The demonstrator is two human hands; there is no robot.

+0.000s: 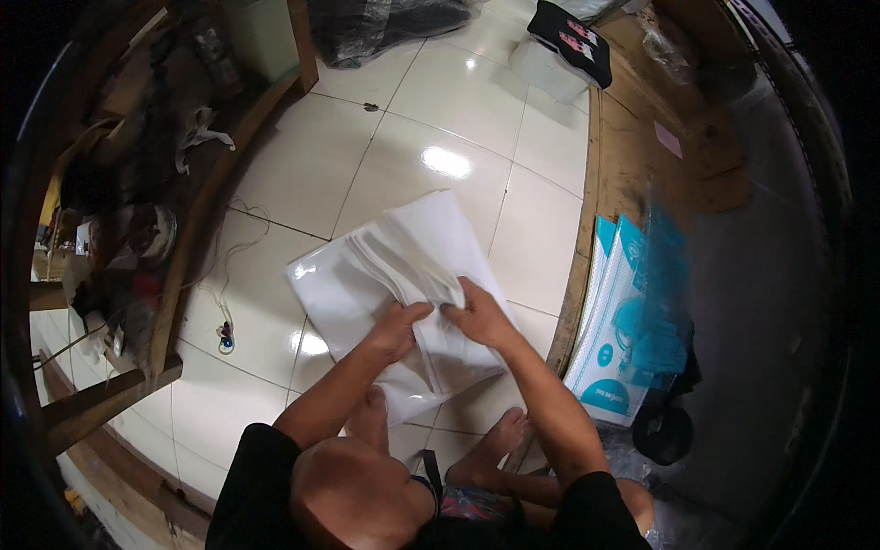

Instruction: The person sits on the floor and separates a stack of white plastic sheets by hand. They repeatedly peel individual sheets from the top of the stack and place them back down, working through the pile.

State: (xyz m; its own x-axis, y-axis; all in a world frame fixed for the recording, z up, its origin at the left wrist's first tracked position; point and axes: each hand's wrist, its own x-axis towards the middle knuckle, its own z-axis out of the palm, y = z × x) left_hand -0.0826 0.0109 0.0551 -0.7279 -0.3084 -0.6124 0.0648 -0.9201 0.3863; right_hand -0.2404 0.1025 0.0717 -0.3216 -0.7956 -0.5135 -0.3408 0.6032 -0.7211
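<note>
— Where was the stack of white plastic bags (pixel 385 275)?

— It lay flat on the white tiled floor (pixel 440 119), directly in front of the person's bare feet (pixel 500 440), one corner pointing away from them. A sheaf of loose sheet edges fanned across the top of the stack.

— And the hands?

— Both were on the stack, at its near side. The left hand (pixel 399 325) came up from the lower edge with the forearm slanting toward the stack's middle; its fingers were curled and pinched on a fold of the top bag. The right hand (pixel 478 316) sat just beside it, nearly touching, palm down, fingers gripping the same top layer where the fanned edges ended. The right forearm ran back and to the right of the stack, elbow bent.

— So neither was loose?

— No, each was closed on plastic from the stack.

— What else was around the stack?

— Right of it, beyond a wooden edge, leaned white-and-teal printed packages (pixel 623 321). Left of it, a thin white cord (pixel 225 302) trailed over the tiles to a small plug. Well beyond the stack, at the far side, sat a folded black garment (pixel 573 41) on a white bundle. Far left of the stack stood a cluttered wooden frame (pixel 137 229).
</note>
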